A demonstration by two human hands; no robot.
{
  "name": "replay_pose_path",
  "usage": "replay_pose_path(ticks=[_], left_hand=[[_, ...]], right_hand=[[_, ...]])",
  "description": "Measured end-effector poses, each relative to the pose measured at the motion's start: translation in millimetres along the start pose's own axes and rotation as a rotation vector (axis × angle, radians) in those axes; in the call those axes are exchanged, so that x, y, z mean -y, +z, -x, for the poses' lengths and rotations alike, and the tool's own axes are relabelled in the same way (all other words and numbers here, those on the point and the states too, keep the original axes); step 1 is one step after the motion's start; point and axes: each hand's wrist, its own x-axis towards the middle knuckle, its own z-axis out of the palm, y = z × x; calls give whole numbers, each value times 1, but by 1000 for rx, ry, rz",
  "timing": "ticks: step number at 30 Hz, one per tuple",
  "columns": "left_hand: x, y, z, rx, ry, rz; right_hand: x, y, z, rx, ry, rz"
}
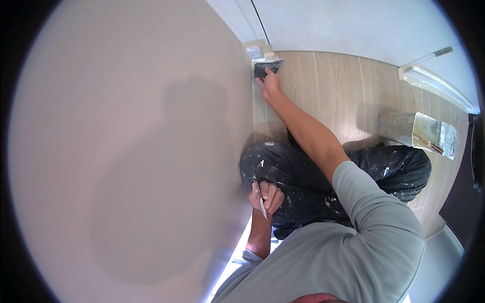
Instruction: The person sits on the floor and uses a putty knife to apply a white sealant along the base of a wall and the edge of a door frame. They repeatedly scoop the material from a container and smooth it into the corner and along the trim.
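My right hand (pixel 270 81) stretches to the wall corner at the top, its fingers closed on a black flat scraper (pixel 262 71) with a pale, smeared edge. The scraper is at the foot of the corner, just below a taped patch (pixel 255 52). My left hand (pixel 270 197) rests by my bent, paint-spattered knee, fingers wrapped round a thin, smeared flat blade (pixel 261 201) seen nearly edge-on. Part of its handle is hidden by the hand.
A large plain wall (pixel 126 126) fills the left, with my shadow on it. The pale wood floor (pixel 323 86) meets a white panel (pixel 348 25) at the top. A smeared container (pixel 424 129) with tools stands by my right knee. A white ledge (pixel 429 81) lies beyond it.
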Motion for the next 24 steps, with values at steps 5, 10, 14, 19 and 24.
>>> replay_pose_path(ticks=[5,10,14,19,24], left_hand=[[-2,-1,-5,10,-27,-11],[-2,-1,-4,14,-26,-17],[-2,-3,-4,26,-26,-18],[-1,-4,-2,18,-24,-2],[-2,-2,-4,8,-46,-20]], right_hand=[[-4,2,-17,-47,8,44],[-8,9,-24,-65,-20,38],[-4,13,-23,-84,-19,56],[1,28,-17,-96,-48,-24],[4,39,-24,-134,-33,-35]])
